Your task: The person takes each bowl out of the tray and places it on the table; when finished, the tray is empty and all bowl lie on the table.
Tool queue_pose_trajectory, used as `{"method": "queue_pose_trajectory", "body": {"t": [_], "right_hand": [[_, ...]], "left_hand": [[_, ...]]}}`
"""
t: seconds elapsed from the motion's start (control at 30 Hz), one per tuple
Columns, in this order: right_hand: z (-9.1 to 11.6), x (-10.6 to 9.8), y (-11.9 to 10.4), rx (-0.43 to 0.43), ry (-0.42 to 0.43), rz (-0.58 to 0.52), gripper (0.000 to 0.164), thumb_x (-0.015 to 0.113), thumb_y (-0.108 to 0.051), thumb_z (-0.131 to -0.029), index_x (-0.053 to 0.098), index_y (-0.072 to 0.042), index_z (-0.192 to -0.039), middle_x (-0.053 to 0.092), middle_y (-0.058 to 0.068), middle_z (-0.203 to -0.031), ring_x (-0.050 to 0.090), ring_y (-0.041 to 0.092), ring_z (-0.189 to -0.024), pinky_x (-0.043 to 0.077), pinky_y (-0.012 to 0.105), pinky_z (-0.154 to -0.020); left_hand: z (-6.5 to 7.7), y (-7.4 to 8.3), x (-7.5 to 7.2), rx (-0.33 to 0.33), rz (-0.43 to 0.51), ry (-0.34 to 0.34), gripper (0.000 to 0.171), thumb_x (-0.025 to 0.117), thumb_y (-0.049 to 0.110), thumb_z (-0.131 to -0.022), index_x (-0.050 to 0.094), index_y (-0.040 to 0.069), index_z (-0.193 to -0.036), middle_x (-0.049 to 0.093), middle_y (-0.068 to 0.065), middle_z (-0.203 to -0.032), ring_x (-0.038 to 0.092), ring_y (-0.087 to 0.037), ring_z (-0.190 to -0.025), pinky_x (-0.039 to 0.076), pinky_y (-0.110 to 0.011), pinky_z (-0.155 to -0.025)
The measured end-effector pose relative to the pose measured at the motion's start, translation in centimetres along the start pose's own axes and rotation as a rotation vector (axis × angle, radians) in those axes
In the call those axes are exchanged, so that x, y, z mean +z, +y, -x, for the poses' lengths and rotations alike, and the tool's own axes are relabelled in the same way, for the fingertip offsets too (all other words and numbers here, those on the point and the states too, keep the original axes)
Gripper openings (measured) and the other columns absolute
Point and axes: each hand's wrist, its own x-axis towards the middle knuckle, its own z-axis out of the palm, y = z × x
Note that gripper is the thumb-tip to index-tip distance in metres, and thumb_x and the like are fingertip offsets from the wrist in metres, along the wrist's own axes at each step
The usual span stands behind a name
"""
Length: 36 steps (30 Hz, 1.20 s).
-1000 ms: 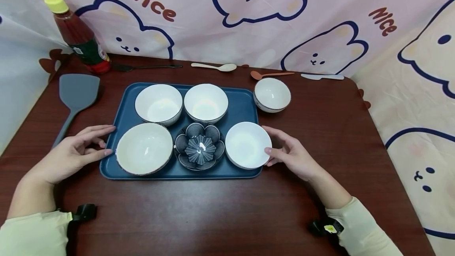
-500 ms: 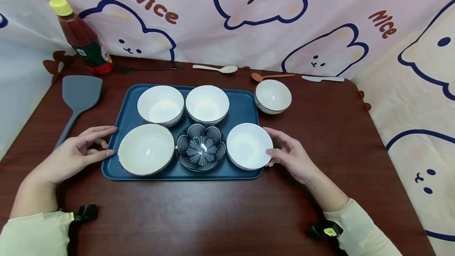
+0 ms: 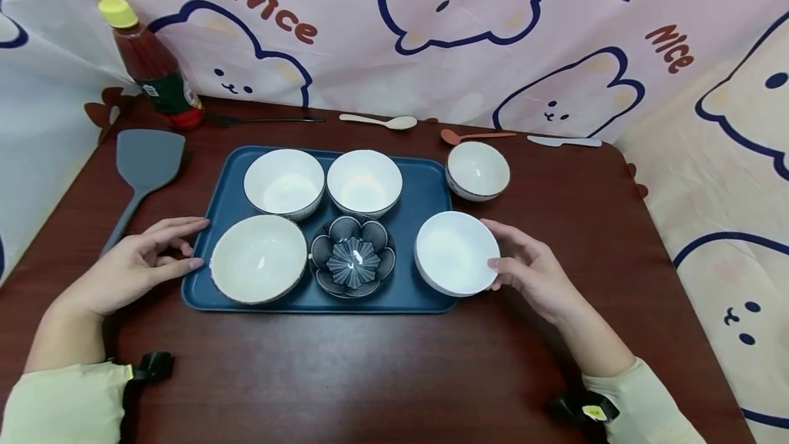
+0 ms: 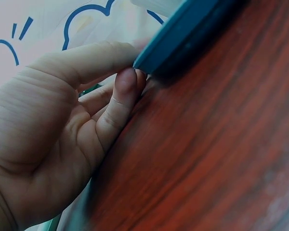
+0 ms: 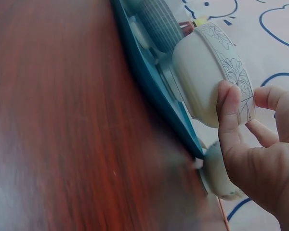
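My right hand [image 3: 533, 270] holds a small white bowl [image 3: 456, 253] by its right side, thumb near the rim. In the right wrist view the bowl [image 5: 202, 72] shows a leaf pattern outside and seems raised off the tray, overhanging its right edge. My left hand [image 3: 138, 264] touches the left edge of the blue tray [image 3: 320, 302] with index finger and thumb spread apart. On the tray are a large cream bowl [image 3: 259, 259], two white bowls, left [image 3: 284, 181] and right [image 3: 365, 179], and a dark flower-shaped bowl [image 3: 353, 259].
A small bowl [image 3: 477, 171] stands outside the tray's back right corner. Along the back lie a dark fork [image 3: 271, 120], a white spoon [image 3: 388, 122], a brown spoon [image 3: 468, 136] and a pale knife [image 3: 564, 141]. A sauce bottle [image 3: 154, 70] and a grey spatula [image 3: 150, 159] are at left.
The right hand has moved the small white bowl to the right, away from the flower-shaped bowl and partly past the tray's edge. The left hand stays at the tray's edge.
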Motion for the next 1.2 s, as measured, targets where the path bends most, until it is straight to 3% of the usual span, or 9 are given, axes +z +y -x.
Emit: {"method": "queue_pose_trajectory", "body": {"t": [0.23, 0.47, 0.93, 1.2], "right_hand": [[0.8, -1.7, 0.0, -0.059, 0.049, -0.048, 0.054, 0.055, 0.01, -0.095, 0.046, -0.002, -0.146, 0.054, 0.004, -0.134, 0.067, 0.014, -0.07, 0.056, 0.024, -0.062], [1.3, -3.7, 0.1, -0.086, 0.115, -0.104, 0.052, 0.05, 0.012, -0.096, 0.046, -0.002, -0.146, 0.054, 0.005, -0.131, 0.068, 0.014, -0.072, 0.055, 0.023, -0.062], [2.1, -9.8, 0.5, -0.153, 0.21, -0.252, 0.051, 0.043, 0.012, -0.1, 0.044, -0.003, -0.149, 0.062, 0.004, -0.128, 0.071, 0.015, -0.073, 0.057, 0.023, -0.065], [1.0, -12.7, -0.1, -0.122, 0.264, -0.319, 0.052, 0.045, 0.009, -0.1, 0.044, -0.006, -0.15, 0.063, 0.005, -0.127, 0.072, 0.017, -0.075, 0.058, 0.024, -0.069]], "left_hand": [[-0.1, -0.2, -0.1, -0.008, 0.018, -0.001, 0.057, 0.07, 0.015, -0.094, 0.05, 0.015, -0.147, 0.048, 0.01, -0.126, 0.048, 0.0, -0.096, 0.044, -0.016, -0.067], [-0.1, 0.0, -0.2, -0.06, -0.009, 0.016, 0.056, 0.072, 0.016, -0.092, 0.053, 0.021, -0.145, 0.05, 0.013, -0.121, 0.049, 0.0, -0.096, 0.042, -0.016, -0.07], [-0.3, 0.1, 0.0, -0.024, 0.007, -0.002, 0.056, 0.072, 0.017, -0.093, 0.053, 0.019, -0.145, 0.052, 0.01, -0.118, 0.05, -0.002, -0.095, 0.043, -0.015, -0.07], [-0.1, -0.1, -0.1, -0.019, 0.022, -0.006, 0.056, 0.071, 0.016, -0.093, 0.052, 0.017, -0.146, 0.049, 0.01, -0.122, 0.049, -0.001, -0.096, 0.044, -0.017, -0.066]]}}
